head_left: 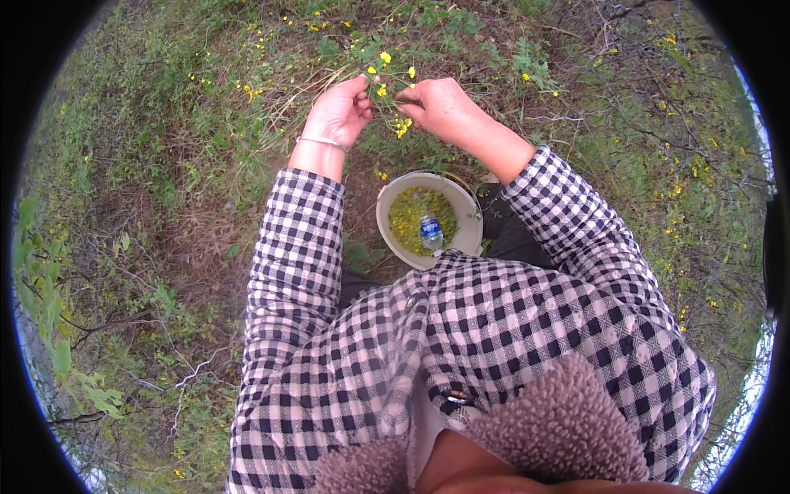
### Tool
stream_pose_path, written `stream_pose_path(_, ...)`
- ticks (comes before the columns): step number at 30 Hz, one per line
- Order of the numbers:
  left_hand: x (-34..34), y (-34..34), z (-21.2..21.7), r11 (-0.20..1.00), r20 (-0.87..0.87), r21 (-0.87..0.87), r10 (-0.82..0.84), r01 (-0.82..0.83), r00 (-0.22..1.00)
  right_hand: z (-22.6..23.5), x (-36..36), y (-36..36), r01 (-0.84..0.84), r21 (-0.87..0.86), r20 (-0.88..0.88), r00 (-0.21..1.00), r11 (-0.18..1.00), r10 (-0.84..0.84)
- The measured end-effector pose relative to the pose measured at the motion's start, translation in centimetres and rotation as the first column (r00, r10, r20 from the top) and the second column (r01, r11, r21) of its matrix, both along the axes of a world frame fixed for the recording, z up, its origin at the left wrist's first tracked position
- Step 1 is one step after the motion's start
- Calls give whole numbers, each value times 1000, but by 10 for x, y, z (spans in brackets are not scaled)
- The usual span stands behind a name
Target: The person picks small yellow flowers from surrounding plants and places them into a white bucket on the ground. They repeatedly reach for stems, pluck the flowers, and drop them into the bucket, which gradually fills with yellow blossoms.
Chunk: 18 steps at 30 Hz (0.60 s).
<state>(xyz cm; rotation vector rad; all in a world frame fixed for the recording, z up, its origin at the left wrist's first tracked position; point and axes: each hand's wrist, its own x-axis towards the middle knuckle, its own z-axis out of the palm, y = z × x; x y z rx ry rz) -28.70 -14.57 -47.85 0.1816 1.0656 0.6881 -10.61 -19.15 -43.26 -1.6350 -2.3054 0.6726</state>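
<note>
Thin green stems with small yellow flowers (385,58) stand between my two hands, out in front of the bucket. My left hand (339,114) is closed, its fingers curled and the thumb and forefinger pinched on a flower stem. Facing it from the other side, my right hand (440,105) has its thumb and fingertips pinched at the same flowering stems. Exactly what lies between the right fingertips is partly hidden. Below the hands, a pale bucket (384,216) holds many picked yellow flowers (403,216). A clear plastic bottle (431,231) with a blue label lies on top of them.
Grass and low green plants with scattered yellow blooms (247,89) surround me. Dry bare twigs (193,372) lie at the left, and thin branches (658,123) spread at the right. A leafy shrub (53,321) rises at the left edge. My dark-trousered legs flank the bucket.
</note>
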Motion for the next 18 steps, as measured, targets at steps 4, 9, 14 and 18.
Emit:
stream_pose_path(4, 0, 4, -4, 1000, 13, 19, -5, 5, 1000, 3, 9, -14, 175, -562, -257, 892, 808, -371)
stream_pose_path(9, -5, 7, -7, 997, -15, 8, 76, -76, 997, -3, 7, -34, 56, -845, -408, 575, 531, -709)
stream_pose_path(14, -5, 6, -3, 999, 23, 9, 47, -48, 999, -21, 0, -28, -69, -912, -409, 207, 403, -889)
stream_pose_path(18, -3, 6, 0, 999, 35, -1, 54, -54, 998, -27, -12, -19, -298, -899, -315, -65, 320, -947)
